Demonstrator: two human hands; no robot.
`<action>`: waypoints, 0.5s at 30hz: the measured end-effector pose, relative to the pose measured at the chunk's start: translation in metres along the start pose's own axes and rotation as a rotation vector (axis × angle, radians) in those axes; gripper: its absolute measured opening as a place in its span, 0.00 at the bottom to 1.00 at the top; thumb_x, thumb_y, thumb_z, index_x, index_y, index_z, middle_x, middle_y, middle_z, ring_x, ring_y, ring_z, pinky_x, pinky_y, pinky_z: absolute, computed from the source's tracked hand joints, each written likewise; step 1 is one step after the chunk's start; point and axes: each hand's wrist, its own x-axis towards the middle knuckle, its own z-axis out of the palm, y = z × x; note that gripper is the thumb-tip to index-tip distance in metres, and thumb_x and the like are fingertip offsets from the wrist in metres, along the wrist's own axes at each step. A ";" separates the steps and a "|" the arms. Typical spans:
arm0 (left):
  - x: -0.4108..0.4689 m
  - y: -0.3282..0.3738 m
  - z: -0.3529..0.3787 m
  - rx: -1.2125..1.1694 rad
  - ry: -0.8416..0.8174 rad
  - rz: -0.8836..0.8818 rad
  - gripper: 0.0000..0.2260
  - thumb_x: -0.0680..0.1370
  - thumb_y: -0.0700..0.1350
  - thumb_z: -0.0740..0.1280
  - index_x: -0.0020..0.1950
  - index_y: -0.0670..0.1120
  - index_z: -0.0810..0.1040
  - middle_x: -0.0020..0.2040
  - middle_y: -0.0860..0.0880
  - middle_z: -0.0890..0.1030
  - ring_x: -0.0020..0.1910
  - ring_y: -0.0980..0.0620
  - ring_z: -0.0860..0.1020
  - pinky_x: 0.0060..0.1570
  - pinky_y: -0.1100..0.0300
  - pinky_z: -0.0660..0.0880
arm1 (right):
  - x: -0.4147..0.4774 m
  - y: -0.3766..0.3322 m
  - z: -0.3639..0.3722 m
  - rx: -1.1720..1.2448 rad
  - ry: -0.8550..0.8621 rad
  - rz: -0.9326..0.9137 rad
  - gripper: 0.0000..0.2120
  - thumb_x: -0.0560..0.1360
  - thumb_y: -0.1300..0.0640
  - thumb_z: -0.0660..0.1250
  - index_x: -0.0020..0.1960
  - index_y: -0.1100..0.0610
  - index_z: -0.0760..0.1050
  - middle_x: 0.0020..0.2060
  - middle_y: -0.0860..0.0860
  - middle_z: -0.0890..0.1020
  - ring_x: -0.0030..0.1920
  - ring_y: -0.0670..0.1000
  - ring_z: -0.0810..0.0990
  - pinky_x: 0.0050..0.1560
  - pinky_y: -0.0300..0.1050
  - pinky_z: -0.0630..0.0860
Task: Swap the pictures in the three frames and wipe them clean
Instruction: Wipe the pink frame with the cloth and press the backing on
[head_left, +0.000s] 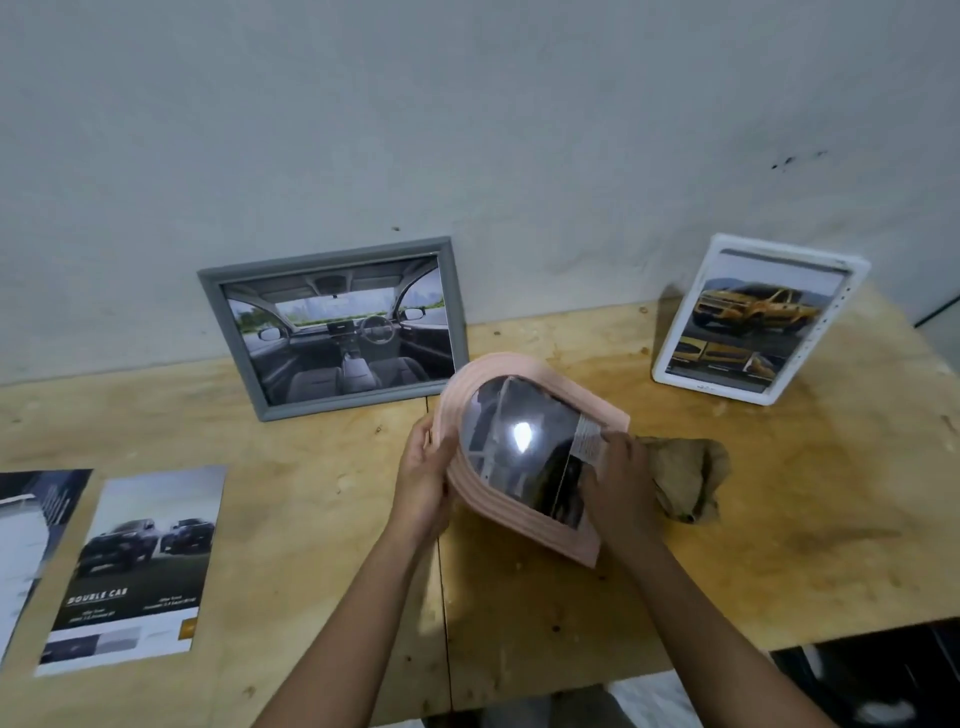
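Two loose car prints (135, 566) lie by the plywood table's (779, 545) left edge; mid-table, left hand (423, 483) grips the rim of a tilted pink arched frame (501, 514), right hand (615, 488) clutches a crumpled brown cloth (685, 478) against its glass (519, 457). Back edge: grey rectangular frame (332, 327) leaning on the wall (467, 130), white frame (758, 319) near the right corner.

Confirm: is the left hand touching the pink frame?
Touching. Head view shows the left hand holding the pink frame by its left edge, fingers curled round it.

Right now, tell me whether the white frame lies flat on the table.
No, the white frame stands propped upright on the table.
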 end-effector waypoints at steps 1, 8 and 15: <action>0.007 0.013 0.002 0.051 -0.024 0.039 0.14 0.77 0.49 0.63 0.62 0.48 0.72 0.45 0.46 0.81 0.37 0.52 0.82 0.37 0.59 0.79 | 0.008 -0.007 -0.010 0.005 0.027 -0.032 0.21 0.76 0.58 0.64 0.67 0.60 0.66 0.65 0.57 0.69 0.64 0.57 0.69 0.62 0.53 0.71; 0.048 0.105 0.032 0.220 -0.212 0.281 0.08 0.77 0.51 0.64 0.50 0.50 0.80 0.42 0.49 0.82 0.38 0.52 0.77 0.42 0.55 0.73 | 0.056 -0.054 -0.074 0.350 -0.120 -0.153 0.24 0.76 0.55 0.66 0.70 0.53 0.63 0.56 0.49 0.74 0.57 0.51 0.74 0.56 0.51 0.77; 0.079 0.136 0.079 0.337 -0.064 0.489 0.11 0.79 0.48 0.63 0.56 0.44 0.78 0.48 0.51 0.81 0.46 0.57 0.77 0.47 0.64 0.73 | 0.091 -0.060 -0.081 0.471 0.064 -0.021 0.18 0.77 0.58 0.65 0.65 0.55 0.64 0.51 0.49 0.74 0.50 0.52 0.76 0.51 0.54 0.79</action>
